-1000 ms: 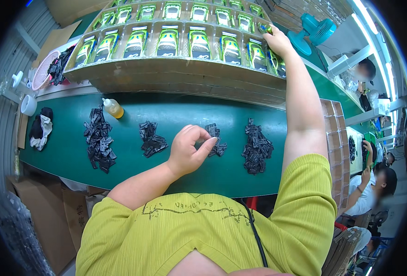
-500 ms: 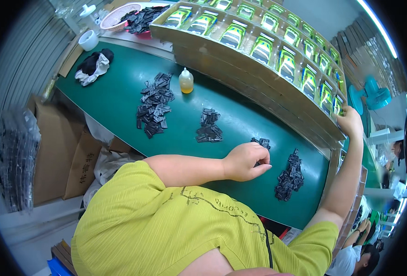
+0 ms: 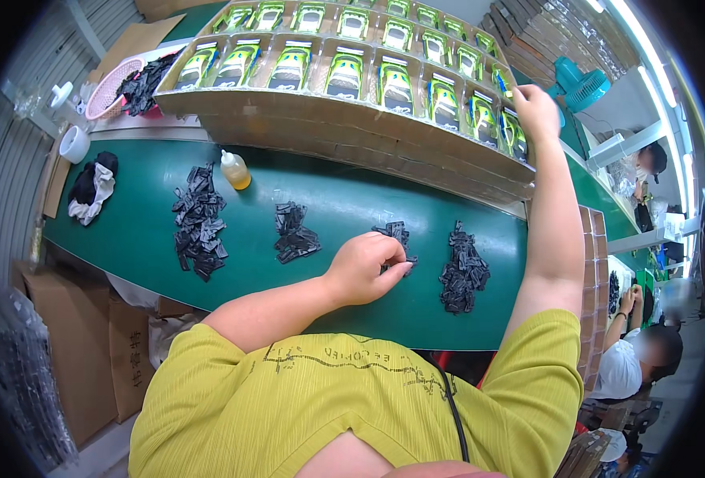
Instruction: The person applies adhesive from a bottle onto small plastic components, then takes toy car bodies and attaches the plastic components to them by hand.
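Note:
My left hand (image 3: 367,268) is over the green table with thumb and fingers pinched. A small black plastic piece (image 3: 412,260) shows at its fingertips, beside a small pile of black pieces (image 3: 394,231) that the hand partly covers. My right arm stretches to the far right, where my right hand (image 3: 537,113) is closed at the right end of a cardboard tray (image 3: 320,119). Its fingertips touch or nearly touch a green and blue toy-car-like shell (image 3: 502,82); what they grip is hidden. Similar green shells (image 3: 394,84) fill the tray's compartments.
More black piles lie on the table: a large one (image 3: 199,223), a middle one (image 3: 295,233) and one on the right (image 3: 465,269). A bottle of yellow liquid (image 3: 236,170), a black-and-white cloth (image 3: 92,190) and a pink basket (image 3: 113,88) stand leftward. A co-worker (image 3: 639,354) sits at right.
The view has turned, so the table and tray appear shifted left. My right hand has moved from the front row's end to the row behind it. My left hand stays pinched near the small pile.

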`<state>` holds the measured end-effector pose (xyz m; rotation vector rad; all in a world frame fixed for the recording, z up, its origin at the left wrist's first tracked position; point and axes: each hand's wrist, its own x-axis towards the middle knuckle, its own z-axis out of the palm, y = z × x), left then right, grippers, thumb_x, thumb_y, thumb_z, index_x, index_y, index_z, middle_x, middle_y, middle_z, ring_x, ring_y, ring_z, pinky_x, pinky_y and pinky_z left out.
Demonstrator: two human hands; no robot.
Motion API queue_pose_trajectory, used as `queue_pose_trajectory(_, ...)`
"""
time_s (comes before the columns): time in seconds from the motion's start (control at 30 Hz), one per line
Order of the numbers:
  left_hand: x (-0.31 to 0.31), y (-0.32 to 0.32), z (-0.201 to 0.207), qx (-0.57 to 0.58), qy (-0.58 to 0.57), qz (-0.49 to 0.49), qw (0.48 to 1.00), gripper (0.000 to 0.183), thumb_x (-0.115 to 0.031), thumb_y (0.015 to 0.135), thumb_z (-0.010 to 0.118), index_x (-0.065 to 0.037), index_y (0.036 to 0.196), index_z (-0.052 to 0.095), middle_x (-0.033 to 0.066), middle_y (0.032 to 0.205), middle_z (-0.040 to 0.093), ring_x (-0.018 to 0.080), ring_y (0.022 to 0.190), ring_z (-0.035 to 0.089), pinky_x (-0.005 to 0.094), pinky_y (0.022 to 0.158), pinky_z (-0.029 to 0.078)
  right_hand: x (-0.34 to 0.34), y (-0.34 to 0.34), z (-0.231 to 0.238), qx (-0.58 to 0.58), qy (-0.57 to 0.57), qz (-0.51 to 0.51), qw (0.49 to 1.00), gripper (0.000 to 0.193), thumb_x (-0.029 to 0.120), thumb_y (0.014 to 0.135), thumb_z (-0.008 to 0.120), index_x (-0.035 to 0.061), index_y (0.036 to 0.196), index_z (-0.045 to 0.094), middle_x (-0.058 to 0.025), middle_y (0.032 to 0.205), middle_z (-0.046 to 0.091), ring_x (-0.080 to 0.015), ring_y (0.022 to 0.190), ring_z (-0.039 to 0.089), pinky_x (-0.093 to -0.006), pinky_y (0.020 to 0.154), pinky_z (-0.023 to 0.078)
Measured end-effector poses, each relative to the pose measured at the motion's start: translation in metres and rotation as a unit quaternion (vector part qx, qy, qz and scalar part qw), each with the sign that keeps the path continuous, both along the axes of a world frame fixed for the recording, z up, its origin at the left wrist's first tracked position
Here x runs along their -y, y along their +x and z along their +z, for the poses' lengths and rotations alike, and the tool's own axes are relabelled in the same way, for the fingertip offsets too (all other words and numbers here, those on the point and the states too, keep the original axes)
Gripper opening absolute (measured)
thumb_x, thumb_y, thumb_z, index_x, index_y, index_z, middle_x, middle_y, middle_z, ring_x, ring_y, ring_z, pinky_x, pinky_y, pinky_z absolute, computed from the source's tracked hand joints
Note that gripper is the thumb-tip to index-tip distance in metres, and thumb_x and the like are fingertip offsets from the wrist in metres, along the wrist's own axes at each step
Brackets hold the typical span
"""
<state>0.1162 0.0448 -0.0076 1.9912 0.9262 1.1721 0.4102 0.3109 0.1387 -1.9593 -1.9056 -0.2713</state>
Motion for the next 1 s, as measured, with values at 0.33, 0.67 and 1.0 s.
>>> queue_pose_trajectory(0.33,0.012,0.009,-0.007,0.008,0.004,-0.032,0.999,0.013,-0.017,0.084,0.071,-0.008,0.081,0.062,0.0083,0.077,0.063,0.0285,0.073,0.062,0.0396,0.066,0.049,0.039,-0.014,0.010,0.076,-0.250,-0.061,0.963,0.041,0.030,0.065,0.079,-0.0055,0.085,0.072,-0.0183,0.078,0.071,-0.0283,0.073,0.071,-0.0379,0.072,0.055)
queue_pose_trajectory(0.67,0.000,-0.002,0.004,0.018,-0.057,0.026,0.998,0.017,-0.017,0.080,0.072,-0.008,0.091,0.062,0.0123,0.088,0.064,0.0327,0.083,0.062,0.0416,0.072,0.051,0.079,0.057,0.042,-0.629,-0.327,0.241,0.663,0.038,0.027,0.089,0.068,0.0059,0.121,0.064,0.0020,0.084,0.062,-0.0100,0.068,0.057,-0.0246,0.060,0.047)
queue_pose_trajectory(1.0,0.031,-0.010,0.020,-0.141,0.281,-0.077,0.946,0.073,-0.012,0.064,0.077,-0.023,0.133,0.057,0.0053,0.126,0.060,0.0260,0.110,0.058,0.0396,0.090,0.049,0.300,-0.091,-0.122,-0.723,-0.539,0.268,0.339,0.030,0.033,0.096,0.054,0.0063,0.108,0.061,-0.0022,0.080,0.059,-0.0132,0.070,0.055,-0.0268,0.064,0.046)
